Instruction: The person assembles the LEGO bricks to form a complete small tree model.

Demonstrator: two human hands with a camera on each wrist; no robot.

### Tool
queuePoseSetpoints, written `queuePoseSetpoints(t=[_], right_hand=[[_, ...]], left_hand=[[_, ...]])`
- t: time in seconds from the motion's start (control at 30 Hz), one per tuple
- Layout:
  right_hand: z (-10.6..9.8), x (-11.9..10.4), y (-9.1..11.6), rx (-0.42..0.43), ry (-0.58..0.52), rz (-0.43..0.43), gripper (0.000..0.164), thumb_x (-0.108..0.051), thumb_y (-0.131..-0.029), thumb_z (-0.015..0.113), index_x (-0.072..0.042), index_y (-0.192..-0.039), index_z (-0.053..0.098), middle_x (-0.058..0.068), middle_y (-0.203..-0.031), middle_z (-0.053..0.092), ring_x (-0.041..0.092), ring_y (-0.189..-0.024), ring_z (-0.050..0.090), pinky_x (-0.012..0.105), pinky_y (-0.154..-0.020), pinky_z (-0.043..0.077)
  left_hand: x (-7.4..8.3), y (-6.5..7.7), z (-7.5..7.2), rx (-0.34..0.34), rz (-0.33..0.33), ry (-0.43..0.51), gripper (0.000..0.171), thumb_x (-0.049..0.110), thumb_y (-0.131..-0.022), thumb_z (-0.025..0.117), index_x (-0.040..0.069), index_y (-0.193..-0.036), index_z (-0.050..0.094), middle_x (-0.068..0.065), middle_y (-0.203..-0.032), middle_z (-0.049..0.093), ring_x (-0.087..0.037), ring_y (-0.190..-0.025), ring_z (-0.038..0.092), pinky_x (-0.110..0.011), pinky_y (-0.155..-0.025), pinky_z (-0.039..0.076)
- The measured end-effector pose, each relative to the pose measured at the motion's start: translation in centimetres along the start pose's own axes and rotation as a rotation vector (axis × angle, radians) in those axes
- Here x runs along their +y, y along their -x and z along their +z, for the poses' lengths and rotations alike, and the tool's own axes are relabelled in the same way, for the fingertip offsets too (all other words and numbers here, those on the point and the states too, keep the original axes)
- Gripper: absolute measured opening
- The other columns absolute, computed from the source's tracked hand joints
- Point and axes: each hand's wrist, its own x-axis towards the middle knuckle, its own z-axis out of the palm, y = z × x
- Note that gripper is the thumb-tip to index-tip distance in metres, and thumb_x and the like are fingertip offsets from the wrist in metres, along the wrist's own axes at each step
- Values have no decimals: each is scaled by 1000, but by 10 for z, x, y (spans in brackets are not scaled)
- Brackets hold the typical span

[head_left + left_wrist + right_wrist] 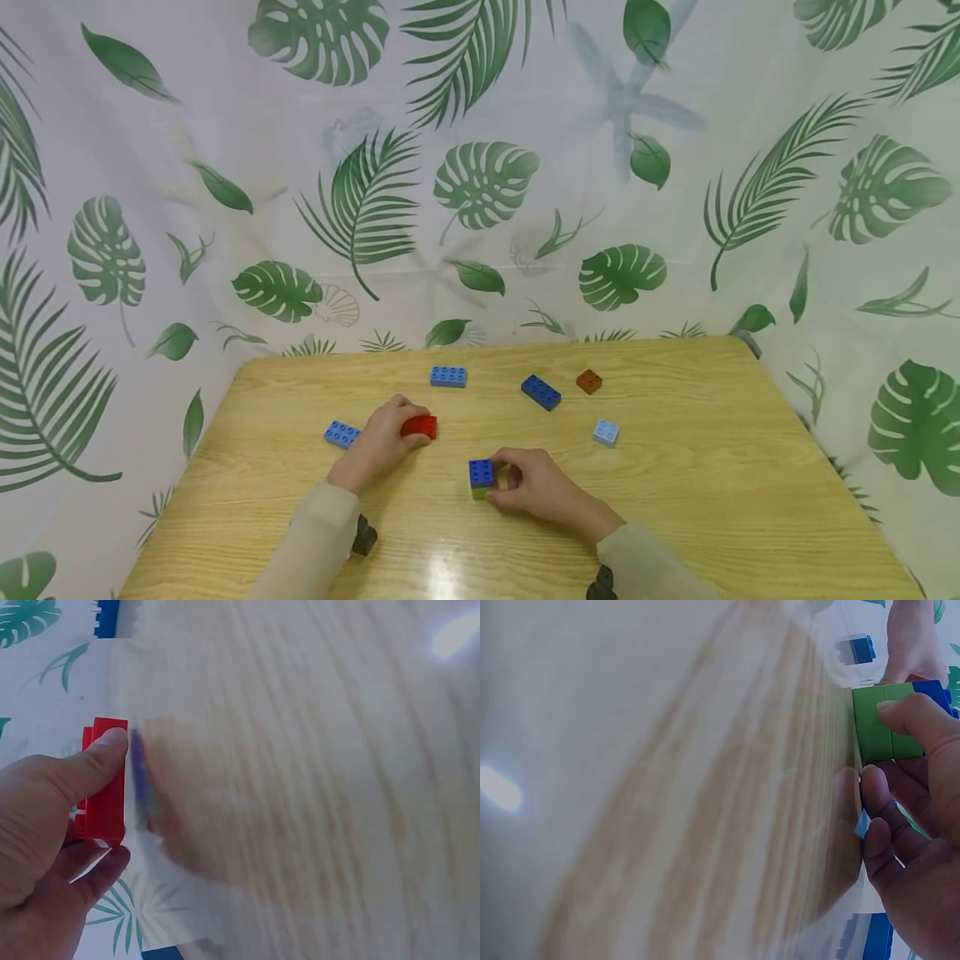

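Note:
My left hand (382, 437) grips a red toy building brick (422, 427) between thumb and fingers, left of the middle of the table. In the left wrist view this red brick (109, 799) is close over the tabletop, its studs turned away from the wood. Nearer me and to the right, my right hand (536, 485) pinches a small stack from its right side. A dark blue brick (481, 471) with studs tops the stack, and green bricks (871, 724) sit beneath it. The right thumb presses on the green side in the right wrist view.
On the wooden table (712, 500) lie a light blue brick (342, 433) beside the left wrist, another blue brick (447, 377) at the back, a dark blue brick (541, 392), a brown brick (589, 382) and a pale blue brick (605, 432). A leaf-printed curtain (555, 308) stands behind.

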Motion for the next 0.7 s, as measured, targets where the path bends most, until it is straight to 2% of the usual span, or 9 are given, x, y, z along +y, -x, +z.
queuePoseSetpoints(t=[0.17,0.3,0.47,0.7], right_hand=[[-1,-1,0,-7,11,16,29,-22,-92,82,-13,-118,73,-5,-93,70,3,-69,56,21,-63,47],[-1,-1,-1,-10,10,19,29,-23,-93,82,-13,-119,73,-6,-93,70,3,-69,56,21,-63,48],[-1,-1,-1,-6,4,14,29,-22,-93,82,-13,-118,73,-6,-92,69,4,-69,56,21,-62,48],[-1,-1,-1,-8,2,13,28,-23,-92,82,-13,-117,73,-5,-92,70,4,-69,56,22,-62,47]], left_hand=[[8,2,-4,28,10,61,40,23,-91,85,11,-127,73,-8,-115,64,-19,-98,58,-37,-88,55],[15,5,-8,45,45,83,36,22,-91,85,13,-124,74,-8,-119,67,-21,-102,62,-36,-88,57],[28,12,-15,14,63,147,35,24,-92,84,14,-125,74,-8,-127,73,-20,-104,65,-35,-87,58],[42,23,-16,-28,69,209,37,30,-93,83,15,-126,74,-3,-121,75,-14,-94,64,-28,-81,56]])
